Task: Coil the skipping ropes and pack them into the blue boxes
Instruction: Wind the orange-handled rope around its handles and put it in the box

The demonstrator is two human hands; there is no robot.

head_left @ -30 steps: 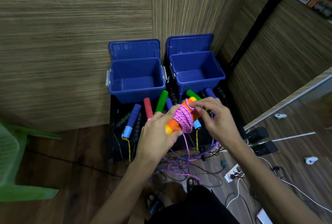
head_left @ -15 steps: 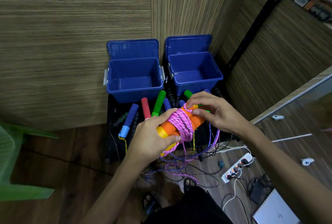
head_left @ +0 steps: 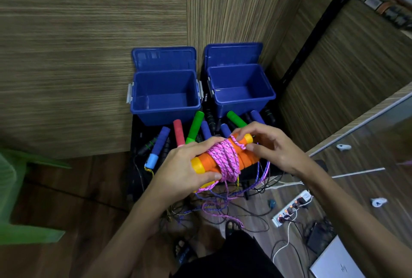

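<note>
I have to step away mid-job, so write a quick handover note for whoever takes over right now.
Left hand: grips the orange handles held together as a bundle.
Right hand: pinches the pink rope at the bundle's far end, wrapping it round the handles.
Done: several turns wound on. The pink tail hangs loose to the floor.
Left: finish the winding, then drop the bundle into the left blue box or the right blue box; both are open with nothing in them. Other ropes lie uncoiled in front of the boxes.
</note>
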